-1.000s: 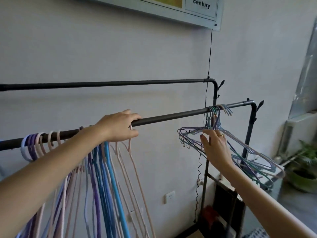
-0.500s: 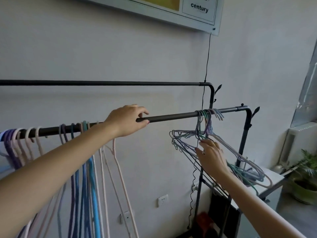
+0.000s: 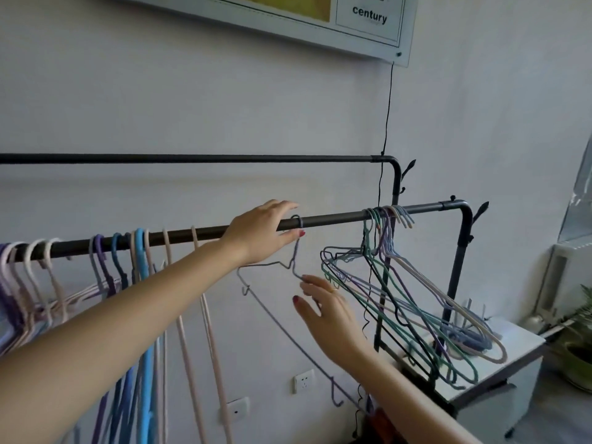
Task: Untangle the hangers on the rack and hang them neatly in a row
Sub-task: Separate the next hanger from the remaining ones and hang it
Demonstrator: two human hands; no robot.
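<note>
A: The fingers (image 3: 285, 208) of her left hand (image 3: 261, 232) are curled over the front rail (image 3: 336, 217), thumb underneath, right at the hook of a single purple hanger (image 3: 275, 310). I can't tell whether she's pinching the hook or only gripping the bar beside it.

B: Start me at the far left, though. What's hanging there?

A: A row of hangers (image 3: 105, 274) along the same rail: purple and pale pink at the edge, then lilac, dark blue, bright blue, and two pink ones spaced out nearest her wrist. They hang straight down, mostly side by side.

B: And that single purple one?

A: Its hook sits on the rail just right of her left hand. The body swings out at a slant, long bottom wire running down toward the right.

B: The right hand?

A: The right hand (image 3: 326, 310) is below the rail, fingers spread and loose, fingertips just touching the purple hanger's shoulder wire. It isn't gripping anything.

B: Then the mess?

A: Further right, near the rail's bend, the tangled bunch (image 3: 413, 312): green, purple, cream and dark hangers with hooks crowded together, bodies crossed through one another and tilted out to the right.

B: Behind all that?

A: A second, higher rail (image 3: 192, 158) close to the wall, a thin black cable (image 3: 386, 123) dropping from a framed board (image 3: 368, 30), and a white cabinet (image 3: 512, 363) low on the right with a potted plant (image 3: 576, 350) beside it
</note>
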